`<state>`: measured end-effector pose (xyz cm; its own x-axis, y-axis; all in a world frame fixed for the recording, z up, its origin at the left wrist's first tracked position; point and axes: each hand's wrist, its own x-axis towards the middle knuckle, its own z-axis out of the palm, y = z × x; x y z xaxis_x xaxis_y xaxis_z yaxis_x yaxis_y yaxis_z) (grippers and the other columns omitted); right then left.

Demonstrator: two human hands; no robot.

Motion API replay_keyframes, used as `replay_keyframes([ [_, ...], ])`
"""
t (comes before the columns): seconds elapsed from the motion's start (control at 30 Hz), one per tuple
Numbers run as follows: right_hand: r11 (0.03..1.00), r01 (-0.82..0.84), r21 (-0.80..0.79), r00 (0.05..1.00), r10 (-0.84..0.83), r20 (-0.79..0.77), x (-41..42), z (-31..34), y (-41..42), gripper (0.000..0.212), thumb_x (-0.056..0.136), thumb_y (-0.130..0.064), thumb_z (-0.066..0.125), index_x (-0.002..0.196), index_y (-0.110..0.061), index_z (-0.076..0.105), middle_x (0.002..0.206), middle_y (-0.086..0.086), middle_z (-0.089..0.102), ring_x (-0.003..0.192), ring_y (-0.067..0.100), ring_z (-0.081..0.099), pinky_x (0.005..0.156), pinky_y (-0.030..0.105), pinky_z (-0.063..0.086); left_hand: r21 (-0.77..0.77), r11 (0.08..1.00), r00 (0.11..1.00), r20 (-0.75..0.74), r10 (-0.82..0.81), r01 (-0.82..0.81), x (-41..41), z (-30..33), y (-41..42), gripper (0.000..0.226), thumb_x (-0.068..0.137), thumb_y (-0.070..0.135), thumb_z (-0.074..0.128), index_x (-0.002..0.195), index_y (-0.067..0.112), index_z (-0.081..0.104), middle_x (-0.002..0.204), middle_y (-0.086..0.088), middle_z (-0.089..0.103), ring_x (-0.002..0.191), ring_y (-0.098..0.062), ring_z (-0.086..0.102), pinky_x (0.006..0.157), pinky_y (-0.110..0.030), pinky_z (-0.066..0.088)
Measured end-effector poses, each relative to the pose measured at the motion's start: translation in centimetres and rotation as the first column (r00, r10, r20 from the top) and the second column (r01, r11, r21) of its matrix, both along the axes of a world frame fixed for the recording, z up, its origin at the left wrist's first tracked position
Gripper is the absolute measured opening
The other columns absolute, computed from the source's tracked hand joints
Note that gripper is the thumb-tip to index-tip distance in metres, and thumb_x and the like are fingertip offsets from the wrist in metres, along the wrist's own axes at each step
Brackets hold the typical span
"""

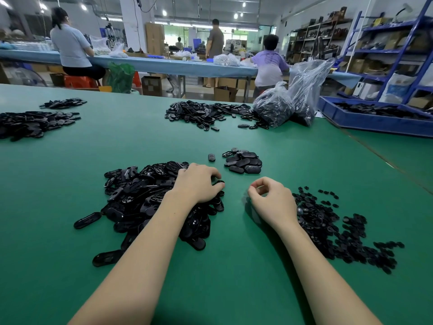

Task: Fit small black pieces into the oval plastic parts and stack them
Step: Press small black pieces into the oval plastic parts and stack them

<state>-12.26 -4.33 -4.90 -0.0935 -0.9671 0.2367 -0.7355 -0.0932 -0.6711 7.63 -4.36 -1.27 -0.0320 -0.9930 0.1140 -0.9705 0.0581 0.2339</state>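
A person's left hand (pixel 198 184) rests on the right edge of a large heap of glossy black oval plastic parts (pixel 150 198) on a green-covered bench (pixel 234 266), its fingers (pixel 210 175) curled down over one oval part at the heap's rim; how firmly they grip it cannot be told. The right hand (pixel 273 202) hovers just beside it over bare green surface, thumb and forefinger brought together in a narrow pinch; whether anything sits between them is too small to make out.

A scatter of small black pieces (pixel 339 228) lies just right of the right wrist, partly hidden by the forearm. Beyond the hands, a small pile of finished black oval parts (pixel 243 160) sits apart, with a single oval part (pixel 211 157) beside it.

Farther back lie more loose black heaps (pixel 206 113), two clear plastic bags of black parts (pixel 281 106) and a blue plastic tray (pixel 375 118) cut off at the right edge. Open green bench runs between the hands and toward the near edge. Blurred workers sit at a long blue table (pixel 164 64) behind.
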Motion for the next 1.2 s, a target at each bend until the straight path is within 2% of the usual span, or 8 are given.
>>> replay_keyframes([
  [0.37,1.0,-0.01,0.007,1.0,0.01,0.009,0.0,0.2,0.2,0.012,0.087,-0.039,0.064,0.076,-0.035,0.062,0.072,-0.024,0.064,0.068,-0.009,0.055,0.053,0.019,0.034,-0.138,0.99,1.0,0.002,0.023,-0.022,-0.9,0.4,0.2,0.045,0.096,0.047,0.056,0.137,0.031,0.059,0.127,0.007,0.068,0.127,-0.02,0.054,0.11,-0.039,0.036],
  [0.5,1.0,-0.008,0.013,1.0,0.008,0.008,0.0,0.4,0.3,0.011,0.087,-0.039,0.063,0.078,-0.034,0.063,0.073,-0.023,0.064,0.068,-0.009,0.055,0.054,0.019,0.034,-0.288,0.957,0.97,-0.24,-0.035,-0.037,-2.2,1.2,0.8,0.035,0.093,0.037,0.062,0.127,0.03,0.067,0.12,0.008,0.071,0.11,-0.016,0.065,0.101,-0.033,0.044],
  [0.67,0.997,-0.053,0.048,0.998,0.052,0.022,-0.2,0.8,0.2,0.009,0.087,-0.037,0.064,0.08,-0.032,0.066,0.076,-0.02,0.066,0.078,0.007,0.062,0.06,0.022,0.039,-0.225,0.972,0.696,-0.708,-0.12,-0.061,-5.2,1.1,2.1,0.026,0.092,0.014,0.062,0.109,0.026,0.077,0.097,0.01,0.076,0.083,0.0,0.067,0.083,-0.007,0.046],
  [0.8,0.979,-0.171,0.114,0.985,0.168,0.035,-1.1,1.5,0.1,0.014,0.091,-0.032,0.067,0.078,-0.026,0.069,0.081,-0.009,0.074,0.08,0.014,0.066,0.07,0.028,0.046,-0.075,0.997,0.321,-0.945,-0.061,-0.032,-7.4,0.1,3.3,0.035,0.09,-0.006,0.056,0.099,0.022,0.074,0.098,-0.003,0.076,0.086,-0.012,0.073,0.084,-0.02,0.057],
  [0.9,0.962,-0.239,0.132,0.969,0.228,0.097,-2.1,2.1,0.1,0.012,0.09,-0.024,0.064,0.082,-0.025,0.073,0.079,-0.007,0.076,0.068,0.009,0.063,0.064,0.019,0.046,0.011,0.999,0.105,-0.994,0.014,-0.031,-8.2,-0.4,3.9,0.035,0.09,-0.011,0.055,0.099,0.019,0.068,0.098,-0.01,0.074,0.073,-0.014,0.072,0.076,-0.02,0.059],
  [0.97,0.972,-0.21,0.105,0.976,0.202,0.08,-2.8,2.5,0.1,0.011,0.09,-0.025,0.063,0.085,-0.027,0.073,0.077,-0.01,0.076,0.067,0.004,0.061,0.062,0.016,0.045,0.036,0.999,0.059,-0.998,0.038,-0.034,-8.4,-0.9,4.1,0.033,0.091,-0.01,0.057,0.1,0.02,0.067,0.09,-0.004,0.074,0.071,-0.014,0.072,0.083,-0.025,0.059],
  [1.03,0.989,-0.118,0.091,0.993,0.119,-0.013,-3.8,2.9,-0.1,0.009,0.09,-0.031,0.063,0.085,-0.031,0.071,0.082,-0.013,0.074,0.078,0.009,0.064,0.069,0.025,0.05,0.063,0.997,0.041,-0.997,0.065,-0.036,-8.7,-1.5,4.2,0.033,0.091,-0.009,0.058,0.1,0.02,0.067,0.084,0.002,0.073,0.07,-0.013,0.071,0.091,-0.033,0.057],
  [1.2,0.989,0.131,0.069,0.974,-0.116,-0.192,-6.5,3.4,-0.2,0.011,0.09,-0.031,0.06,0.091,-0.035,0.07,0.093,-0.012,0.071,0.089,0.021,0.061,0.07,0.029,0.042,0.072,0.997,0.102,-0.992,0.075,-0.026,-9.0,-2.4,4.4,0.032,0.09,-0.009,0.057,0.098,0.021,0.066,0.095,-0.008,0.07,0.068,-0.012,0.071,0.089,-0.034,0.059],
])
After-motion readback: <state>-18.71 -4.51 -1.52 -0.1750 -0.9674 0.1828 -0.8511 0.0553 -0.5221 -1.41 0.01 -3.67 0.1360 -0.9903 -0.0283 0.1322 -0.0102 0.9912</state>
